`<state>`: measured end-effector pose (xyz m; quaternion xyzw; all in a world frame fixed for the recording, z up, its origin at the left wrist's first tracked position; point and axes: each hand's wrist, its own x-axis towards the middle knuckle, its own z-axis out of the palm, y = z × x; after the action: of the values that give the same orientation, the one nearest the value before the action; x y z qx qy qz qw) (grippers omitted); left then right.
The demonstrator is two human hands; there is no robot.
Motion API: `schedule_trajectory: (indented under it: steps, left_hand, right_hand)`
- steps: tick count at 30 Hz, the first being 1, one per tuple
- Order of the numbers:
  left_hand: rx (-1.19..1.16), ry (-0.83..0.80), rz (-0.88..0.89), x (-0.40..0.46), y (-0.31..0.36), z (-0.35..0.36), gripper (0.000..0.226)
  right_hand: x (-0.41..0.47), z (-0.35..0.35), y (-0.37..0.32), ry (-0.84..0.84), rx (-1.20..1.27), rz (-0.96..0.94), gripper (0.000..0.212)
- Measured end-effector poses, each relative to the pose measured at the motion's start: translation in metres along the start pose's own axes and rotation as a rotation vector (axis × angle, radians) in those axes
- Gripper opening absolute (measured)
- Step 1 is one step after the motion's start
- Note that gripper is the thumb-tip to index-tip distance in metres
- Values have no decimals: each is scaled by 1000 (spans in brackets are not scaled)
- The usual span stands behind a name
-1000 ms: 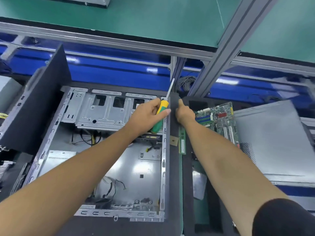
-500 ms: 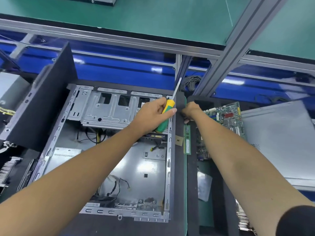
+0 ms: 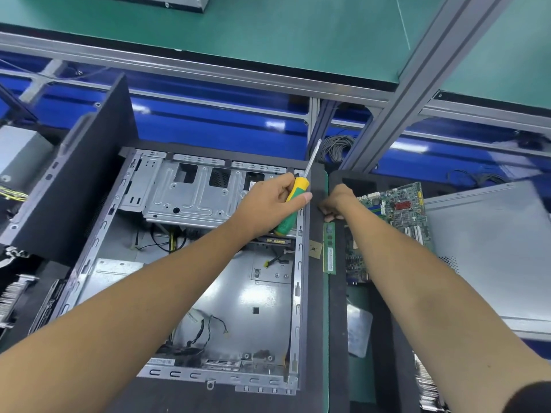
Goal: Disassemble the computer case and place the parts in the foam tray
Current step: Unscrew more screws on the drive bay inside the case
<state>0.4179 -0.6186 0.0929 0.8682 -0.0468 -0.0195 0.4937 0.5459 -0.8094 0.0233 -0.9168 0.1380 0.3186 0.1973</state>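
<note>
The open computer case [image 3: 262, 296] lies flat in front of me, its metal drive cage [image 3: 185, 192] still inside at the far end. My left hand [image 3: 268, 204] grips a yellow-and-green screwdriver [image 3: 298, 189] over the case's right rim, shaft pointing up and away. My right hand [image 3: 340, 198] rests at the left edge of the black foam tray [image 3: 338, 308], fingers bent down onto the foam; anything under them is hidden. In the tray lie a motherboard [image 3: 399, 210] and a green memory stick [image 3: 329, 251]. A small square chip [image 3: 315, 248] sits just left of the stick.
A black case panel [image 3: 74, 180] stands tilted at the left. A grey metal side panel [image 3: 492, 248] lies right of the tray. A clear plastic bag [image 3: 359, 332] lies in the tray's near part. Aluminium frame posts [image 3: 387, 120] and coiled cables [image 3: 337, 147] stand behind.
My right hand has turned from thumb-up to fingers pressed down at the foam tray's left edge. My left hand keeps the screwdriver in about the same place. My view shifted slightly.
</note>
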Motion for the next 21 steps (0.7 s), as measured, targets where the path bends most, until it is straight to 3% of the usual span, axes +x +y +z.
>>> schedule_trajectory:
  steps: [12,15,21]
  left_hand:
    - [7,-2,16,0,-1,2,42]
    - [11,-6,17,-2,1,0,42]
    - [15,-21,2,-6,10,-5,43]
  right_hand:
    - [-12,-2,21,30,123,-53,15]
    - [-24,-6,39,73,24,-98,34]
    - [-67,2,92,127,-138,-126,23]
